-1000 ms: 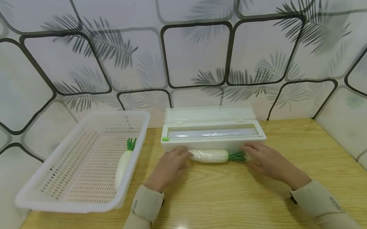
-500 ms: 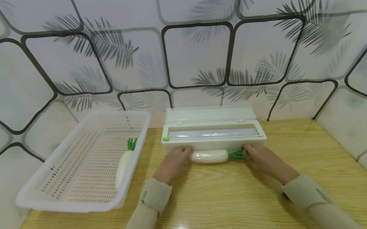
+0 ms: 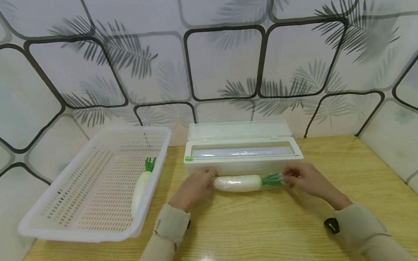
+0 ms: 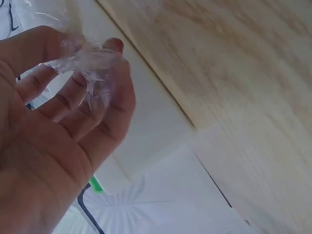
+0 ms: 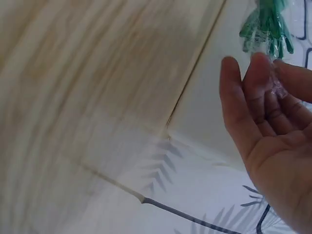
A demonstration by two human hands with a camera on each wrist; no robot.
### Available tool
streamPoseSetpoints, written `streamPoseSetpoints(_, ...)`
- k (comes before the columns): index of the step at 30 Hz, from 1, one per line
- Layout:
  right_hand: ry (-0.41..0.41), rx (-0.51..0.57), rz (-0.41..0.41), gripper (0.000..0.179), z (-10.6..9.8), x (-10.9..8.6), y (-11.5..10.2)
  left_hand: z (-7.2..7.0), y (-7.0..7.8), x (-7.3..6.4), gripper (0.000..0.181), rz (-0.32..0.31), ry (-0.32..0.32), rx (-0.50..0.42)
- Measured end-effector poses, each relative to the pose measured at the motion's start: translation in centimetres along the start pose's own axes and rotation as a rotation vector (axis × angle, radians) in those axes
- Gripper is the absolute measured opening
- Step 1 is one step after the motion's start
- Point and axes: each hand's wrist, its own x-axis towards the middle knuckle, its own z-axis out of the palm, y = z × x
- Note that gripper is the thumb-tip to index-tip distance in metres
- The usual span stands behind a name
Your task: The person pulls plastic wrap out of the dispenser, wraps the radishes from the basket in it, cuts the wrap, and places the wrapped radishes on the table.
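A white radish (image 3: pixel 238 183) with green leaf stubs lies crosswise on the table in front of the cling film box, wrapped in shiny cling film. At its root end, my left hand (image 3: pixel 194 189) pinches the gathered film; the left wrist view shows crumpled cling film (image 4: pixel 95 66) between thumb and fingers. Beyond the leaf end, my right hand (image 3: pixel 310 182) pinches the other film end. In the right wrist view, a twist of film (image 5: pixel 277 88) sits between thumb and index finger, just below the green leaves (image 5: pixel 268 24).
The white cling film box (image 3: pixel 245 167) stands behind the radish with its lid (image 3: pixel 239 130) raised, a film roll (image 3: pixel 242 151) inside and a green slider (image 3: pixel 188 158) at left. A white plastic basket (image 3: pixel 89 236) on the left holds another white radish (image 3: pixel 140 190).
The wrapped radish has shifted slightly toward me, away from the box. My right hand has moved a little right, off the leaves to the film end; my left hand has moved slightly back and left.
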Motion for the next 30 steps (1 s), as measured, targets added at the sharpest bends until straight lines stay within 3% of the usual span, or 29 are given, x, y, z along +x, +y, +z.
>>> streamPoseSetpoints(5,-0.043,0.205,0.194,0.010,-0.3,-0.3,-0.3,-0.2,-0.1,-0.3,0.026,-0.029,0.023,-0.131)
streamPoseSetpoints(8,-0.046,0.314,0.265,0.012,-0.1,-0.3,-0.3,-0.1,0.0,-0.4,0.021,-0.066,0.029,-0.191)
streamPoseSetpoints(11,-0.055,0.373,0.273,0.017,-0.1,-0.4,-0.1,-0.2,0.1,-0.4,0.023,-0.100,0.015,-0.251)
streamPoseSetpoints(16,-0.030,0.391,0.221,0.033,-0.5,-0.9,0.2,-0.6,0.4,-0.3,0.025,-0.111,-0.008,-0.319)
streamPoseSetpoints(22,0.035,0.435,0.163,0.032,-0.3,-1.3,0.3,-0.6,0.6,-0.4,0.019,-0.092,0.049,-0.327)
streamPoseSetpoints(25,0.040,0.432,0.167,0.027,0.0,-1.1,0.3,-0.2,0.2,-0.4,0.016,-0.090,0.084,-0.334)
streamPoseSetpoints(30,0.024,0.429,0.246,0.024,0.4,-0.8,0.0,0.2,0.1,-0.5,0.016,-0.118,0.115,-0.451)
